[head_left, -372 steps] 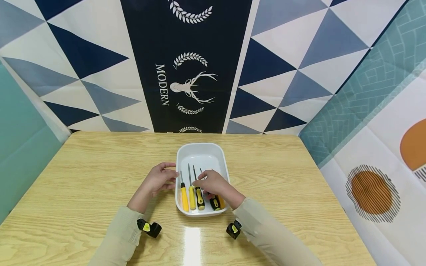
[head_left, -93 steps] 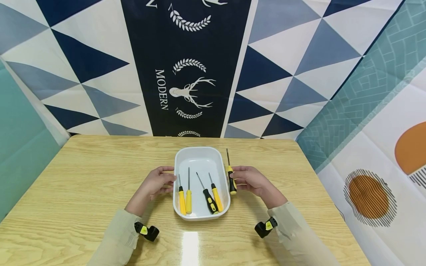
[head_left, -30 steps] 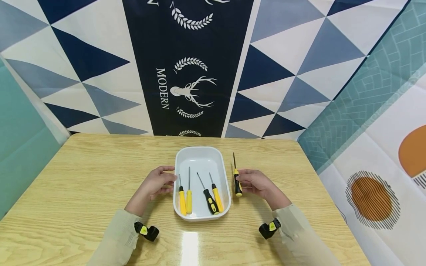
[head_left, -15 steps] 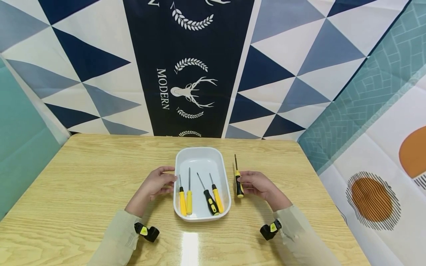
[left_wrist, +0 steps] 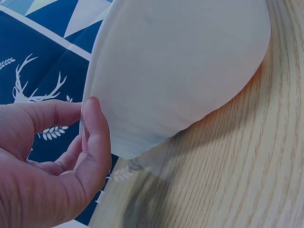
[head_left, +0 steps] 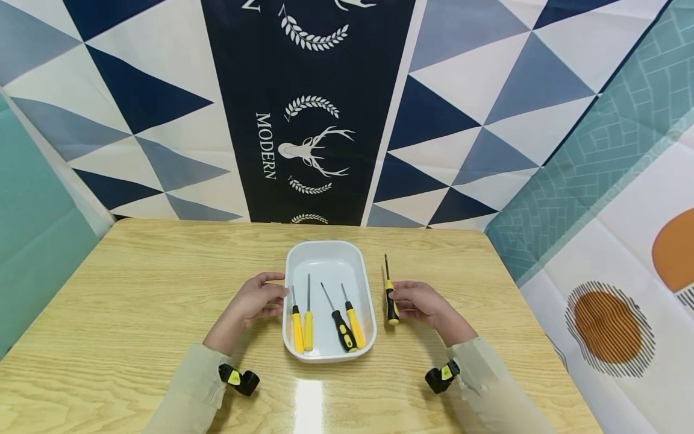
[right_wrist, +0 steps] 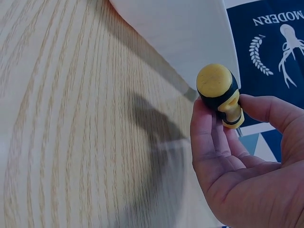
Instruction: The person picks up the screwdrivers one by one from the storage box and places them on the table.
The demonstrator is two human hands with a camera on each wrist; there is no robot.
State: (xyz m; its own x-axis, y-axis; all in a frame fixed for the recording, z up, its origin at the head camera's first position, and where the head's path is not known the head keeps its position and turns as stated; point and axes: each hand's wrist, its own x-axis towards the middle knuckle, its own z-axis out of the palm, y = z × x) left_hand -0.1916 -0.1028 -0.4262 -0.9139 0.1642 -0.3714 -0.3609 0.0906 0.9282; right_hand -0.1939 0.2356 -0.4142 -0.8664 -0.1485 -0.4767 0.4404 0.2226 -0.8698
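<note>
A white rectangular tray (head_left: 331, 253) stands on the table. My left hand (head_left: 260, 299) pinches its left rim between thumb and fingers, as the left wrist view also shows. To the right of the tray, my right hand (head_left: 423, 304) holds a black-and-yellow screwdriver (head_left: 391, 305) between thumb and fingers, its shaft pointing to the far side. In the right wrist view the yellow butt of the screwdriver handle (right_wrist: 214, 80) faces the camera. Inside the tray lie two yellow screwdrivers (head_left: 308, 330) at the left, with a black-and-yellow screwdriver (head_left: 344, 333) and another yellow screwdriver (head_left: 355, 325) at the right.
The wooden table (head_left: 162, 289) runs back to a patterned wall cloth (head_left: 309, 120). A small black camera (head_left: 246, 383) sits on the left sleeve and another black camera (head_left: 435, 380) on the right one.
Earlier the right hand was reaching into the tray; the screwdriver then came out over the right rim. Over the last second it shifts slightly right and nearer. The left hand stays at the rim.
</note>
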